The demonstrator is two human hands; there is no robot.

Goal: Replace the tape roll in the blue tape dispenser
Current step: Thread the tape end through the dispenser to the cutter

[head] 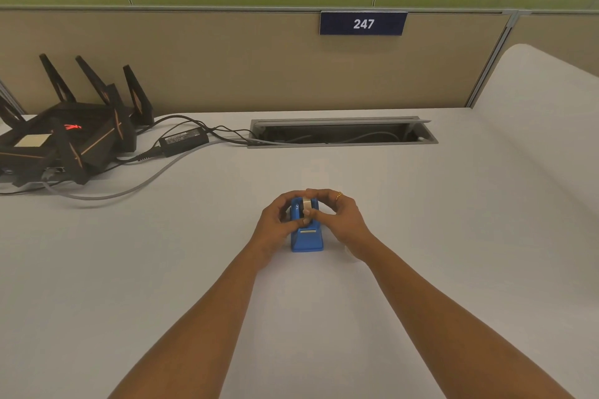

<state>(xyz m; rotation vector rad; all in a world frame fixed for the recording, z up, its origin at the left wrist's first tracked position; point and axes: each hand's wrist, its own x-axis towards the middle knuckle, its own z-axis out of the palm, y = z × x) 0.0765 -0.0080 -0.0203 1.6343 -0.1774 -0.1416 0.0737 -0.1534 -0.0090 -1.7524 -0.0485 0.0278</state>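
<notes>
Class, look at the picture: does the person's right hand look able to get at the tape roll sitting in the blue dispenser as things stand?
Probably yes. The right hand is already at the tape roll in the top of the blue tape dispenser, its fingers over it. The left hand cups the other side without blocking.

You are looking at the blue tape dispenser [306, 239] standing upright on the desk, its sloped front end with the metal cutter strip pointing toward you. A pale tape roll [307, 204] is sitting on edge in its top, partly hidden by fingers.
</notes>
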